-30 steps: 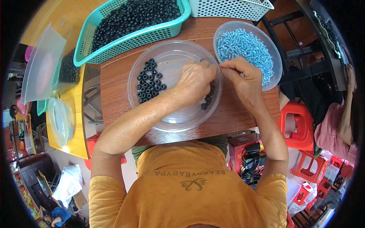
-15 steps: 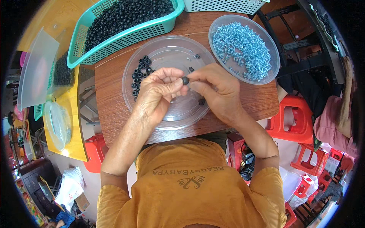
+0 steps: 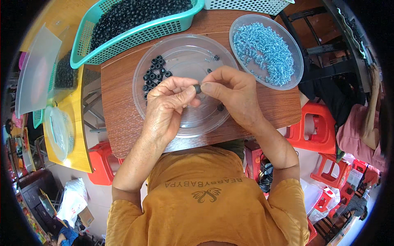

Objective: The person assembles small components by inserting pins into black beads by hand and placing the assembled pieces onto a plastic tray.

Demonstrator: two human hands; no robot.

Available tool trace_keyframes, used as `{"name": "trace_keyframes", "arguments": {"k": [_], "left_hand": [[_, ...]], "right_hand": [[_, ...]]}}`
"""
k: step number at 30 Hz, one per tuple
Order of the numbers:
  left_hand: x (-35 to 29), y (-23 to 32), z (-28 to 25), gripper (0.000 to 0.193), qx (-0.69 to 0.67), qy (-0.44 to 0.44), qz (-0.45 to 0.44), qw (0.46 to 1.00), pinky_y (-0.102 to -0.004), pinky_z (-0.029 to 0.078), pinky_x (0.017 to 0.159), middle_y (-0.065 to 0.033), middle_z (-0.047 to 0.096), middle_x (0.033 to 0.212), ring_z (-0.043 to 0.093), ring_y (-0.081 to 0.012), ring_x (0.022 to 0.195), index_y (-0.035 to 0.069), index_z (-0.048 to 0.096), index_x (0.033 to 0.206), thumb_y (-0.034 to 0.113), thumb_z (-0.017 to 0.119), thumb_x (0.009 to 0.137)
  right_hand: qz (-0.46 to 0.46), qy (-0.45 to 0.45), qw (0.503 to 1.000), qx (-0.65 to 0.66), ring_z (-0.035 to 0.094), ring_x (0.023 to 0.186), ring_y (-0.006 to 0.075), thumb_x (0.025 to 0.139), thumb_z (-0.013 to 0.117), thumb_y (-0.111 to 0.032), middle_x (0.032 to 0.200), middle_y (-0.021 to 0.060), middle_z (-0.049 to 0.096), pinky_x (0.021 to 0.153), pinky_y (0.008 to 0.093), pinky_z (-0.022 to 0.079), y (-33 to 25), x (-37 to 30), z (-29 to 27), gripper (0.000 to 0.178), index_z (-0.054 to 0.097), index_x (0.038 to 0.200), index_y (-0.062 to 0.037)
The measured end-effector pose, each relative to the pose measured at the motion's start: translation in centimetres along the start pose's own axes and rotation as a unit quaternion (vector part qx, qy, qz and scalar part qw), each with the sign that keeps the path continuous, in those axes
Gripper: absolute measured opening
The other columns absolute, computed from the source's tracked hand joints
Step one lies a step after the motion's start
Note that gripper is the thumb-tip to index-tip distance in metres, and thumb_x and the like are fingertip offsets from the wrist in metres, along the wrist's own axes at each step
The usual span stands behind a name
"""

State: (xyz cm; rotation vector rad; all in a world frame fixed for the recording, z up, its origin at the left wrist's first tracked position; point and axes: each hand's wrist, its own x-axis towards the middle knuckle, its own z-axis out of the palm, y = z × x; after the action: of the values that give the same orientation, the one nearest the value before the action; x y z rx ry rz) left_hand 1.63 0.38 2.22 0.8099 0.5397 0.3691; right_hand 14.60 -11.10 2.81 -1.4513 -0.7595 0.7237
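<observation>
Between thumb and fingers, my left hand [image 3: 166,104] pinches a small round black cap [image 3: 197,88] above a clear round tray [image 3: 180,132]. My right hand [image 3: 234,92] meets it from the right, thumb and forefinger closed against the cap; anything tiny between those fingertips is hidden. Several loose black hollow caps [image 3: 152,76] lie on the tray's left side, behind my left hand. Toward its right side are a few dark pieces [image 3: 216,58] and some tiny clear bits [image 3: 207,60].
A green basket [image 3: 135,43] heaped with black caps stands at the far left. A clear dish [image 3: 301,67] of small light-blue pieces [image 3: 264,53] sits at the right of the wooden table [image 3: 117,117]. Red stools [image 3: 314,127] flank the table; another person's arm [image 3: 371,106] shows at far right.
The view has shifted slightly. Both hands stay together at the black cap, which has turned a little, and my right fingertips now press closer against it.
</observation>
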Motion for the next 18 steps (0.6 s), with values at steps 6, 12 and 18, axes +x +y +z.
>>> {"name": "trace_keyframes", "arguments": {"k": [6, 12, 18], "left_hand": [[-0.1, 0.1, 0.1, 0.014, -0.025, 0.003, 0.005, 1.0, -0.026, 0.053, 0.065, -0.0126, 0.067, 0.086, 0.065, -0.0171, 0.072, -0.004, 0.063, 0.099, 0.0, 0.063, 0.085], [0.3, -0.2, -1.6, 0.015, -0.108, -0.011, -0.045, 0.993, -0.0278, 0.053, 0.065, -0.0151, 0.067, 0.085, 0.066, -0.0196, 0.071, -0.005, 0.062, 0.099, 0.002, 0.063, 0.086], [0.2, -0.6, -2.2, 0.015, -0.099, 0.015, -0.054, 0.994, -0.0285, 0.053, 0.065, -0.0152, 0.067, 0.084, 0.066, -0.0198, 0.072, -0.004, 0.062, 0.098, 0.004, 0.064, 0.085]], "right_hand": [[0.023, -0.002, 1.0, -0.019, 0.06, 0.071, 0.0073, 0.082, 0.066, -0.007, 0.074, 0.0045, 0.065, 0.06, 0.0232, 0.046, 0.1, 0.4, 0.6, 0.01, 0.065, 0.082, 0.0023], [-0.001, -0.005, 1.0, -0.014, 0.06, 0.071, 0.0081, 0.084, 0.064, -0.008, 0.074, 0.0057, 0.065, 0.06, 0.0239, 0.047, 0.2, 0.1, 1.3, 0.011, 0.064, 0.083, 0.0031], [-0.007, -0.019, 0.998, -0.058, 0.058, 0.068, 0.0084, 0.083, 0.063, -0.008, 0.074, 0.0064, 0.065, 0.059, 0.0249, 0.046, 0.3, 0.5, 1.4, 0.012, 0.063, 0.083, 0.0039]]}}
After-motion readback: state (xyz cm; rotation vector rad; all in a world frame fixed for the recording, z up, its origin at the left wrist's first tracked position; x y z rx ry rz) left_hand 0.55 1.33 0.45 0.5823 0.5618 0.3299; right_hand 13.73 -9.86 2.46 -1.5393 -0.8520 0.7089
